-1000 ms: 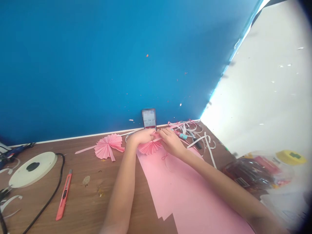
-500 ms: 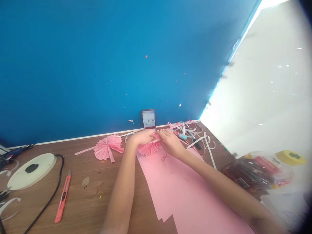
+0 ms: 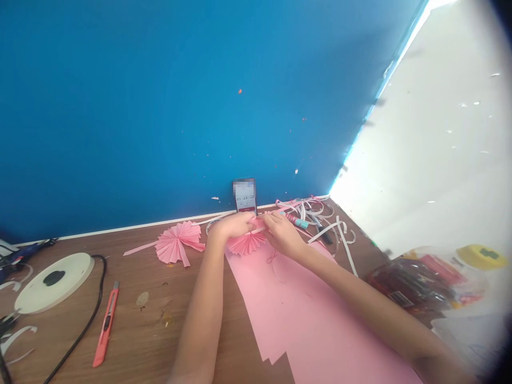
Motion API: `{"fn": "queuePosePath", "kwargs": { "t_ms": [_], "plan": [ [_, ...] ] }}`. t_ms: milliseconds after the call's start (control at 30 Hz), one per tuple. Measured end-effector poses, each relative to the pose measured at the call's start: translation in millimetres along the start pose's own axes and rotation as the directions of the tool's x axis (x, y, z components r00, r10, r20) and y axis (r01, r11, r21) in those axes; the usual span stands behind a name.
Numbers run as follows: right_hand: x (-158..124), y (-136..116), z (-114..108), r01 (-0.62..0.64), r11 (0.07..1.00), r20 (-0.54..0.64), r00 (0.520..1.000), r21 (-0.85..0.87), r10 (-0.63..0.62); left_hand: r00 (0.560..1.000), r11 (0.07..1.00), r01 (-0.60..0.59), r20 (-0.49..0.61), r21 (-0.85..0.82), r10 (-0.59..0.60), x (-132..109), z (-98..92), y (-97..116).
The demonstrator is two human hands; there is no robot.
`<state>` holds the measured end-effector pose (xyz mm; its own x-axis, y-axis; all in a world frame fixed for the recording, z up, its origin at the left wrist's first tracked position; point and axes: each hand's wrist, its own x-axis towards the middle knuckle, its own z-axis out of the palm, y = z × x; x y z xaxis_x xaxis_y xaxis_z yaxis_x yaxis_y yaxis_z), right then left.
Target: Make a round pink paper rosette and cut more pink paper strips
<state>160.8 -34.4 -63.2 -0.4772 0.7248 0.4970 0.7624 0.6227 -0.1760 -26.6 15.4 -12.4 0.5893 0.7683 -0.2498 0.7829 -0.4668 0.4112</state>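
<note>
A: Reference point, please.
B: Centre of dial = the pleated pink piece point(image 3: 246, 244); twelve = toward the blue wall point(image 3: 160, 106). Piece sits at the far end of the pink sheet point(image 3: 320, 320), its folds fanned toward six. Whether it touches the sheet: cannot tell.
A: Left hand?
B: Left hand point(image 3: 236, 224) at eleven. Narrow, fingers curled in, gripping the upper edge of the piece. Fingertips partly hidden.
A: Right hand?
B: Right hand point(image 3: 280, 230) between two and three. Also narrow, fingers bent onto the same piece where a pale band crosses it. Exact finger contact too small to read.
A: Near surroundings?
B: Phone point(image 3: 245, 197) at twelve, leaning on the wall, display lit with running-clock digits. Pink thread point(image 3: 272, 256) at four, looped on the sheet. Turquoise tube point(image 3: 300, 223) between two and three, beside tangled white strips.
A: Farther out?
B: Second pleated fan point(image 3: 178, 242) at nine, spread on the worktop point(image 3: 140, 346), a pink tail pointing to nine. Red cutter point(image 3: 106, 325) at eight. White disc point(image 3: 54, 282) just below nine, black cable point(image 3: 101, 296) curving past it. Clear-wrapped packages point(image 3: 412, 285) slightly past three.
</note>
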Motion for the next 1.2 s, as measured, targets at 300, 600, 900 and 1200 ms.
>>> {"fn": "queuePosePath", "kwargs": {
  "t_ms": [300,600,900,1200],
  "plan": [
    [-0.1,-0.1,-1.2,-0.010,0.999,-0.063,0.998,0.045,0.013,1.000,1.000,0.014,-0.020,0.009,-0.013,-2.5,-1.0,-3.2],
    [0.8,0.6,-1.6,-0.024,0.999,-0.057,0.998,0.047,0.026,0.999,0.999,0.032,-0.026,-0.021,-0.032,-3.4,-1.4,-0.5],
    [-0.6,1.2,-1.1,-0.018,0.999,-0.090,0.996,0.044,0.022,0.999,0.999,0.024,-0.024,-0.038,-0.025,-7.3,-6.1,2.8],
    [-0.3,2.8,1.0,-0.004,0.999,-0.084,0.996,0.040,0.007,0.999,0.999,0.034,-0.012,-0.021,-0.034,-5.9,-4.3,4.5]
  ]
}}
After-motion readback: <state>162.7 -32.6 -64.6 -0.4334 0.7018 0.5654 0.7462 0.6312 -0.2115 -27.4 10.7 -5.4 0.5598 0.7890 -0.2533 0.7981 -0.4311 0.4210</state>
